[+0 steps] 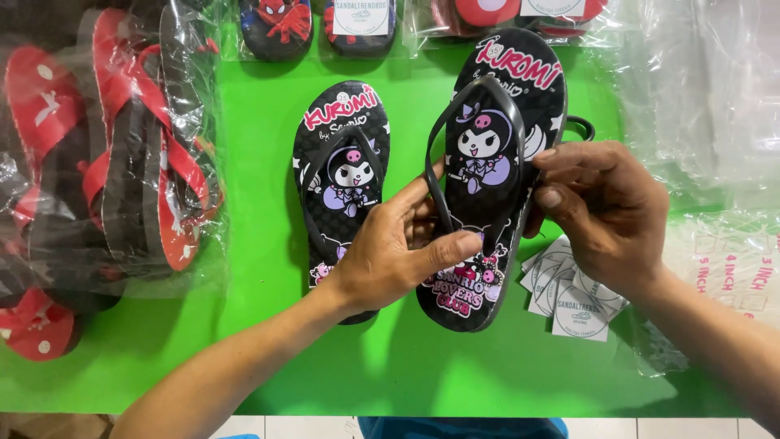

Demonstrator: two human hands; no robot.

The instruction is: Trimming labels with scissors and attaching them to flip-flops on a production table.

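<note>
Two hands on one sandal (494,175): your left hand (390,252) pinches strap, right hand (605,211) grips right edge, held above green counter (268,341). Mate (341,175) lies just left. Likely inspecting pair; next calls for firm grip, tags (569,297) near right.

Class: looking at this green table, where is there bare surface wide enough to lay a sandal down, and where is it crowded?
Bare green table lies along the near edge below both hands, and between the bagged red sandals and the flat black sandal. The far edge and the right side, by the paper tags, are crowded.

Green table (260,341): sandal (341,175), paper tags (569,297)
</note>
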